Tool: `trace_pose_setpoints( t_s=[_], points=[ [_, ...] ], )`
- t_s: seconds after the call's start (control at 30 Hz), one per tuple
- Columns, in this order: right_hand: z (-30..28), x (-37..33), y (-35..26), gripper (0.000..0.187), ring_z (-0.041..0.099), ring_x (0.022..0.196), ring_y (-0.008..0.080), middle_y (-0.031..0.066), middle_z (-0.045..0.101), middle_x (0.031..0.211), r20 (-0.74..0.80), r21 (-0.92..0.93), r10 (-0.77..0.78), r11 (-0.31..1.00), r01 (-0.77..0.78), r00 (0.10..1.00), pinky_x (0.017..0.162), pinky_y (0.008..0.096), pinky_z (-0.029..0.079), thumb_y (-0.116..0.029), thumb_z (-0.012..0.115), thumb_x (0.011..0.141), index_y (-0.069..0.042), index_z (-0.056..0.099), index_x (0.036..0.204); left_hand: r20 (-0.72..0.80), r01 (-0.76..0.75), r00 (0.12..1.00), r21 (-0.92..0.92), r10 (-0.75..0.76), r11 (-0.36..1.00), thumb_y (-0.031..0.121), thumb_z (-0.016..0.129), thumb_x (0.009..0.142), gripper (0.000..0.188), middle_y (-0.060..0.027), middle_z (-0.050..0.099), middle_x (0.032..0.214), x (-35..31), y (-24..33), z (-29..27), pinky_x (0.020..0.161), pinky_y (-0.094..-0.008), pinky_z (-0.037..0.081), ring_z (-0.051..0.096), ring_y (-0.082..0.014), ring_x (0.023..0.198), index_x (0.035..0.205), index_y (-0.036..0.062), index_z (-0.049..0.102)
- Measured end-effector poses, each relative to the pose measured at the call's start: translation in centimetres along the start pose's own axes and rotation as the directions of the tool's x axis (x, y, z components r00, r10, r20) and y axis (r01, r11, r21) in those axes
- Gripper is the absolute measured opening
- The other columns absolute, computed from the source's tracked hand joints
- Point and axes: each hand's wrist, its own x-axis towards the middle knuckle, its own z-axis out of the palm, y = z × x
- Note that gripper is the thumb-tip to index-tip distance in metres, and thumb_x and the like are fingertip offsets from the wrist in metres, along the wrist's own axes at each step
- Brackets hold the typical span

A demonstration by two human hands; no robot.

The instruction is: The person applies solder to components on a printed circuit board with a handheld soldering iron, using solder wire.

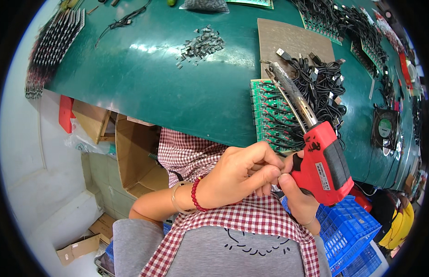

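Observation:
My right hand (298,199) is wrapped round the grip of a red and black soldering gun (323,157). Its metal barrel and thin feed tube point up and away, over green circuit boards (265,110) with black cables soldered along them. Close beside it, my left hand (244,173) is closed in a pinch, its fingertips meeting my right thumb. What the pinch holds, if anything, is too small to make out. A bundle of black USB cables (323,99) lies beyond the gun, partly on a brown board (293,37).
Small dark components (201,45) lie piled on the green table (145,69). A stack of board strips (53,48) stands at the far left. More cabled boards (323,30) and a fan (385,127) are on the right. A blue crate (348,226) sits below, at my right.

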Motion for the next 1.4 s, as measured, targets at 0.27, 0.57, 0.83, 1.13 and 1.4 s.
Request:
trace_pose_setpoints(
  t_s=[0.27, 0.57, 0.83, 1.13, 1.4],
  points=[
    [-0.4, 0.0, 0.9, 0.044, 0.050, 0.075, 0.0113, 0.0055, 0.052, 0.084, -0.004, -0.167, -0.080, 0.983, 0.078, 0.997, 0.065, 0.0254, 0.044, 0.009, 0.054, 0.078, -0.002, 0.040, 0.118, 0.003, 0.063, 0.998, -0.017, -0.063, 0.998, 0.005, 0.056, 0.088, 0.008, -0.0074, 0.063, 0.070, -0.1, -1.2, 0.1, 0.051, -0.0222, 0.050, 0.062, -0.0104, 0.060, 0.090, -0.0030, 0.053],
    [-2.0, 0.4, 2.9, 0.043, 0.064, 0.079, 0.0153, 0.0116, 0.063, 0.093, 0.092, -0.557, -0.211, 0.799, 0.226, 0.973, 0.070, 0.0267, 0.050, -0.002, 0.069, 0.074, 0.003, 0.047, 0.110, 0.156, -0.220, 0.975, 0.589, 0.157, 0.778, -0.001, 0.062, 0.074, 0.010, -0.0126, 0.059, 0.069, 0.1, -0.1, -1.5, 0.052, -0.0288, 0.049, 0.062, -0.0234, 0.060, 0.082, -0.0013, 0.057],
    [-3.6, -1.5, 3.3, 0.027, 0.058, 0.072, 0.0122, 0.0071, 0.060, 0.088, 0.039, -0.635, -0.178, 0.756, 0.162, 0.983, 0.068, 0.0250, 0.047, -0.002, 0.064, 0.079, 0.000, 0.055, 0.104, 0.097, 0.046, 0.991, 0.402, -0.093, 0.914, -0.001, 0.054, 0.079, 0.001, -0.0028, 0.058, 0.065, 2.1, -2.3, -3.7, 0.048, -0.0219, 0.044, 0.056, -0.0079, 0.053, 0.078, -0.0008, 0.053],
    [-7.9, -7.0, 5.7, 0.045, 0.045, 0.054, 0.0128, 0.0056, 0.049, 0.064, -0.208, -0.329, -0.066, 0.944, -0.006, 0.976, 0.054, 0.0284, 0.042, -0.018, 0.060, 0.084, 0.005, 0.043, 0.119, 0.035, 0.467, 0.881, 0.100, -0.472, 0.879, 0.007, 0.055, 0.085, 0.008, -0.0028, 0.059, 0.066, 4.5, -2.4, -6.4, 0.042, -0.0168, 0.040, 0.054, -0.0046, 0.050, 0.079, 0.0007, 0.054],
    [-8.1, -7.7, 6.4, 0.016, 0.056, 0.064, 0.0158, 0.0061, 0.059, 0.077, -0.221, -0.313, 0.100, 0.935, -0.167, 0.970, 0.059, 0.0296, 0.045, 0.000, 0.064, 0.070, -0.003, 0.062, 0.085, 0.035, 0.476, 0.870, 0.202, -0.492, 0.856, 0.010, 0.056, 0.086, 0.011, -0.0034, 0.059, 0.065, 5.3, -2.1, -6.6, 0.042, -0.0175, 0.041, 0.054, -0.0054, 0.050, 0.079, 0.0007, 0.054]
  ],
)
